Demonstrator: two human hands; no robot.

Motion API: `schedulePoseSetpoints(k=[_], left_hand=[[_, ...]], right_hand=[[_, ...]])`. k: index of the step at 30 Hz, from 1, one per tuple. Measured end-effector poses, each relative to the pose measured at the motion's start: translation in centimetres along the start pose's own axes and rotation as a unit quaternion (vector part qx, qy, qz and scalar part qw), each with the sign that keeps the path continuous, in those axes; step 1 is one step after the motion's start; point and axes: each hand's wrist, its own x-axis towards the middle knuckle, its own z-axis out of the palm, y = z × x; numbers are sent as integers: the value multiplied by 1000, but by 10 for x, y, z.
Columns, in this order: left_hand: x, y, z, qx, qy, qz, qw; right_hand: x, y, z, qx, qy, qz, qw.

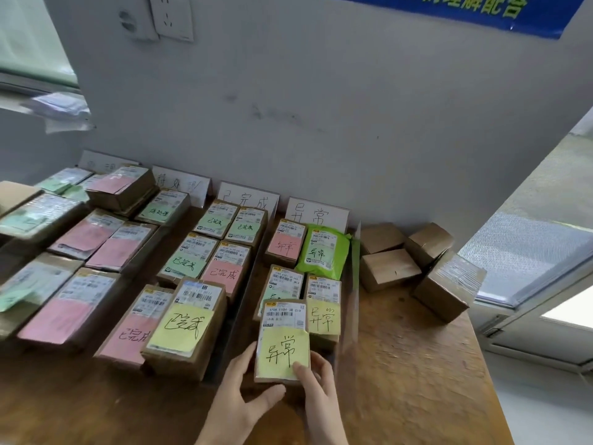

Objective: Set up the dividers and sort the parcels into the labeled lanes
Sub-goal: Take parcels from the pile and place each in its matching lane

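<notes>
I hold a small cardboard parcel with a yellow handwritten note at the near end of the rightmost lane. My left hand grips its left and front edge, thumb under the front. My right hand holds its right side, thumb on the yellow note. Behind it in that lane lie more parcels, among them a green bag. A clear divider bounds the lane on the right and a dark divider on the left. White lane labels lean against the wall.
The lanes to the left hold several parcels with pink, green and yellow notes. Plain brown boxes sit right of the clear divider, one near the wooden table's right edge. A window opening lies beyond.
</notes>
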Motion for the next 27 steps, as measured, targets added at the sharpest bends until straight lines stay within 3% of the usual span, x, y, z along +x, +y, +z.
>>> schedulePoseSetpoints(k=[9,17,21,27], left_hand=[[-15,-29,-14,185,18,-15,982],[-24,-46,-13,286,72,17,955],[-30,-52,-12,314,114,63,940],[-34,-50,-16,413,97,88,901]], right_hand=[[-8,47,1,-161,8,12,987],[-3,67,9,-329,1,-7,944],[-4,65,10,-373,5,-38,927],[-16,56,4,-440,24,-119,890]])
